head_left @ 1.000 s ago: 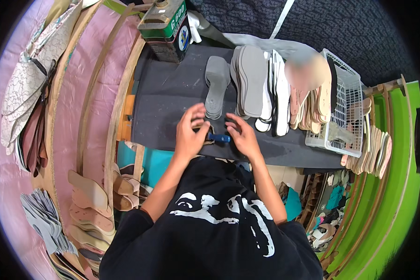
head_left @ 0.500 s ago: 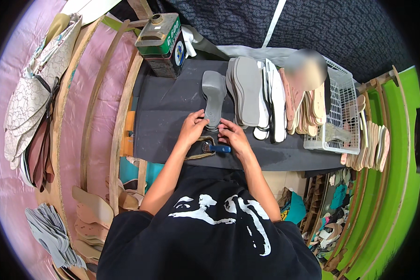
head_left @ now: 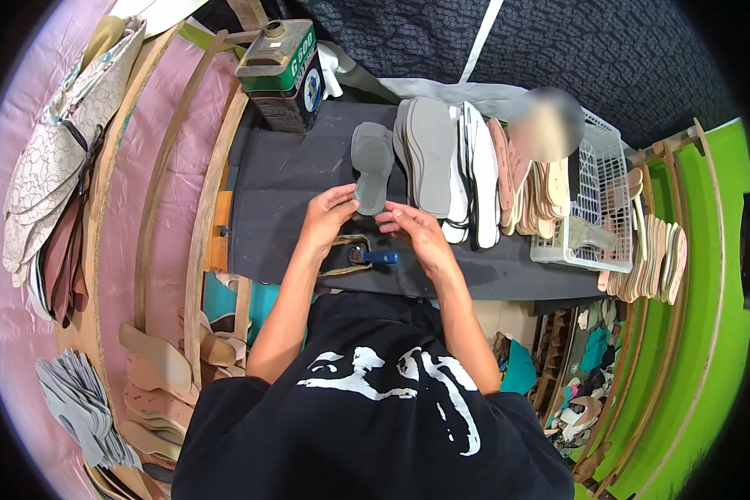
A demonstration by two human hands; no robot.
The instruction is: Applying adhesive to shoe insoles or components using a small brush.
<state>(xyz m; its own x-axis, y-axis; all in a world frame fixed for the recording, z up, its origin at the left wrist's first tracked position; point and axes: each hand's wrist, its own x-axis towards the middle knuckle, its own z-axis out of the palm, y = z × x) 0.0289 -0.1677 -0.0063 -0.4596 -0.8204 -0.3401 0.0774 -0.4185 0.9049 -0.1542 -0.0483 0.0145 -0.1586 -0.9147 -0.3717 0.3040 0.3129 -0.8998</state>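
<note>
A grey shoe sole [head_left: 372, 158], wide at its far end and narrower toward me, is in front of me over the dark-covered table. My left hand [head_left: 326, 220] is closed on its near left edge, with thumb and fingers against the side. At the near right corner, my right hand [head_left: 421, 237] has its thumb and fingertips at the sole's edge, the other fingers loosely bent. Close below my hands lies a blue-handled tool [head_left: 381, 257] with a metal head, beside a brown looped strip [head_left: 335, 271].
Right of the sole, a stack of grey soles [head_left: 431, 158] stands beside white soles [head_left: 482, 179] and tan insoles [head_left: 546, 200]. A white plastic basket [head_left: 621, 262] is at the right end. A green-and-black can [head_left: 285, 104] stands at the far left of the dark table [head_left: 283, 192].
The sole's near end has shifted away from me, and its top looks darker. Both hands have moved slightly with it. The whole view has shifted a little.
</note>
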